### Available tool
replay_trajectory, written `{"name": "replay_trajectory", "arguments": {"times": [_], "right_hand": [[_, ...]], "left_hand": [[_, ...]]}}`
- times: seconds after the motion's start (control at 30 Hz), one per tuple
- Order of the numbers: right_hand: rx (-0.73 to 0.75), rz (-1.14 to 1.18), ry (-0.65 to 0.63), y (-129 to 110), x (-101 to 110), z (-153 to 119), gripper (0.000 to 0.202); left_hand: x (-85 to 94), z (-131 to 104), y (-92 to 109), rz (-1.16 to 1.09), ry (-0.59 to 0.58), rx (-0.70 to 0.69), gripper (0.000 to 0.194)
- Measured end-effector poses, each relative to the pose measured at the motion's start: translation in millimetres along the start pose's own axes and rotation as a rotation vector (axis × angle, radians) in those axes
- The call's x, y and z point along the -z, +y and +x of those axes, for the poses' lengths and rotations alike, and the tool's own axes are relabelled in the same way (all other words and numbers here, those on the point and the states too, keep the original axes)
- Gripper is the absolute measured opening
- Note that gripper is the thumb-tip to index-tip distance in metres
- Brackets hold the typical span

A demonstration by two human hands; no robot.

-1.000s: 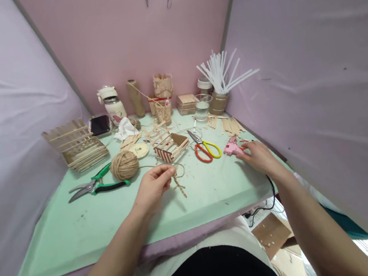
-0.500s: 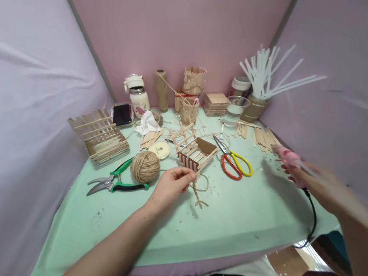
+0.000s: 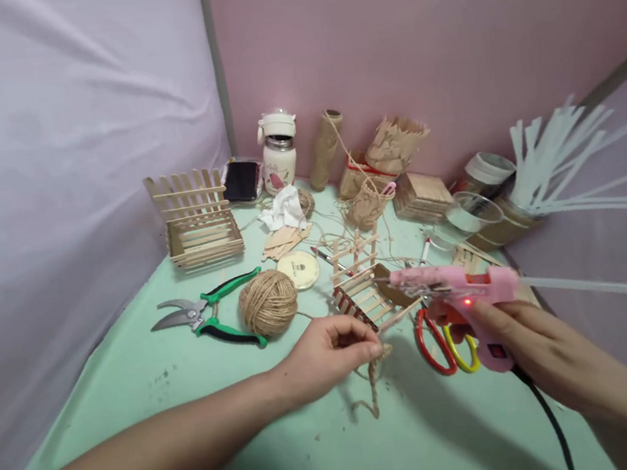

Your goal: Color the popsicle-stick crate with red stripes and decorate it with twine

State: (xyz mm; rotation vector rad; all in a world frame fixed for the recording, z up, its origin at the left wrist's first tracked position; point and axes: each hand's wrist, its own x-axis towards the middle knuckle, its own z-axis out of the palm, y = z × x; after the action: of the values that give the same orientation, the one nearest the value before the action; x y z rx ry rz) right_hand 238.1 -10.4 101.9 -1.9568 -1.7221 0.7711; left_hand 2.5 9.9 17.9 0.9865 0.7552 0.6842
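Observation:
My right hand (image 3: 529,337) grips a pink glue gun (image 3: 454,285), its red light on and a clear glue stick (image 3: 601,288) jutting from the back. The gun's nozzle points left, above a small crate of wooden sticks (image 3: 360,298). At that crate's near corner, my left hand (image 3: 331,357) pinches a braided jute cord (image 3: 375,390), whose loose end hangs toward the table. Just left of this hand sits a ball of jute twine (image 3: 268,303). Scissors (image 3: 437,346) with red and yellow handles lie partly hidden under the glue gun.
Green-handled pruning shears (image 3: 208,312) lie at left, in front of a finished-looking stick crate (image 3: 203,239). Along the back stand a white bottle (image 3: 279,154), a cardboard tube (image 3: 326,147) and a stack of wooden squares (image 3: 422,196). White glue sticks (image 3: 553,155) fan out at right.
My right hand has brought the glue gun from the table's right side leftward, over the scissors and near the small crate. My left hand still pinches the cord. The view has turned left.

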Motion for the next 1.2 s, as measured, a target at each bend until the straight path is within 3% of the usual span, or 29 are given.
{"name": "replay_trajectory", "arguments": {"times": [0.1,0.3,1.2], "right_hand": [[0.044,-0.038,-0.156,-8.9,-9.7,16.6,0.066],[0.042,-0.078,-0.197,-18.3,-23.3,27.0,0.066],[0.079,-0.095,-0.174,-12.7,-35.6,38.7,0.065]], "left_hand": [[4.3,-1.8,-8.8,-0.039,-0.017,0.032,0.034],[9.1,-1.2,-10.2,-0.062,0.004,0.072,0.031],[11.3,1.6,-19.3,-0.096,0.004,0.091,0.034]]}}
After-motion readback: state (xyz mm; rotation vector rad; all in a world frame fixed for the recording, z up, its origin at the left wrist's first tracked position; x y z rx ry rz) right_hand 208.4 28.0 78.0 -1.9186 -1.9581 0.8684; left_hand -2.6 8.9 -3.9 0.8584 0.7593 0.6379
